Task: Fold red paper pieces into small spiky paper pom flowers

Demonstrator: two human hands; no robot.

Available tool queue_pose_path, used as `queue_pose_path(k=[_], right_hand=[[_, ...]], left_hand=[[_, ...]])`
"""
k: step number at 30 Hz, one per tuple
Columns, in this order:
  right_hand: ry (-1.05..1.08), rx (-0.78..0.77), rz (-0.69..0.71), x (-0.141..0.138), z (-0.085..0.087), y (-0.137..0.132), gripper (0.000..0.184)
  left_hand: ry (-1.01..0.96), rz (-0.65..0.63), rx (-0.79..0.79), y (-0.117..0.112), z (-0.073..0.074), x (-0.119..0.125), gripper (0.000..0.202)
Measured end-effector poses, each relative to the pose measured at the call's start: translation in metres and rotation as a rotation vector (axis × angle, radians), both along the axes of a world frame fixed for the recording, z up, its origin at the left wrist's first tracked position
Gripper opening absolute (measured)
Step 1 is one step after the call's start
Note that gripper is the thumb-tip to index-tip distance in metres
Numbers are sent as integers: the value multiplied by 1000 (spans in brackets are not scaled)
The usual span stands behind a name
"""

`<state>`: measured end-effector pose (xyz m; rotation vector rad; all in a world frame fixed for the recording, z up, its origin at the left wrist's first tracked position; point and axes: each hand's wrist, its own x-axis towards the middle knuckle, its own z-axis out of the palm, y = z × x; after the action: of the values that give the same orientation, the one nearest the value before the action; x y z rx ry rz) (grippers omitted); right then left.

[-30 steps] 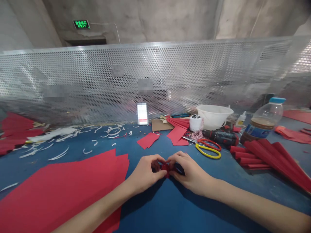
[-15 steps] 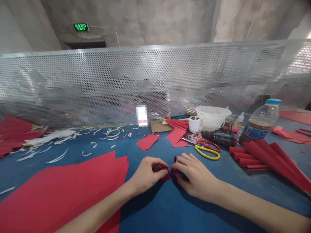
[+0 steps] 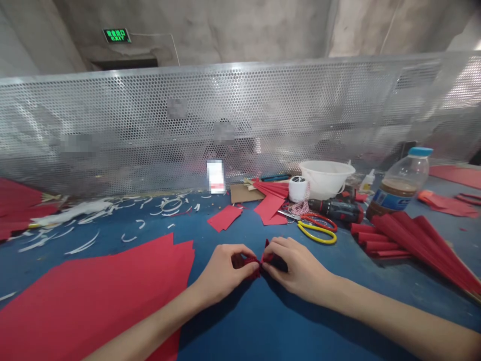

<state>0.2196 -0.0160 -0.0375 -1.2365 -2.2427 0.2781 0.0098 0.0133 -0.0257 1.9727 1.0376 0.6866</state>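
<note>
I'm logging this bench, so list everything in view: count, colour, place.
folded piece: count unclear, dark red, front centre
large sheets: several, red, front left
small cards: several, red, back centre
pleated papers: several, red, both sides and back centre
strips: many, white, back left
scissors: one, yellow and red, right of small cards
bowl: one, white, back right
spool: one, white, beside bowl
drill: one, dark, before bowl
large bottle: one, clear, right
small bottle: one, pale, right of bowl
cardboard: one, brown, back centre
table: one, blue, foreground
panel: one, silver, behind table
rectangle: one, white, before panel
exit sign: one, green, upper left
left hand: one, front centre
right hand: one, beside it
</note>
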Motion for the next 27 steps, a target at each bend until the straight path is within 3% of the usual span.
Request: queue_pose_path(k=[8, 13, 21, 27], right_hand=[[175, -126, -39, 3, 5, 5, 9], [239, -135, -43, 4, 3, 8, 1], [499, -375, 23, 6, -1, 16, 18], [568, -394, 50, 6, 1, 15, 20]], left_hand=[[-113, 2, -100, 7, -5, -4, 19], [-227, 99, -171, 14, -10, -9, 28], [-263, 154, -195, 15, -5, -10, 28], [-248, 173, -187, 14, -6, -10, 30]])
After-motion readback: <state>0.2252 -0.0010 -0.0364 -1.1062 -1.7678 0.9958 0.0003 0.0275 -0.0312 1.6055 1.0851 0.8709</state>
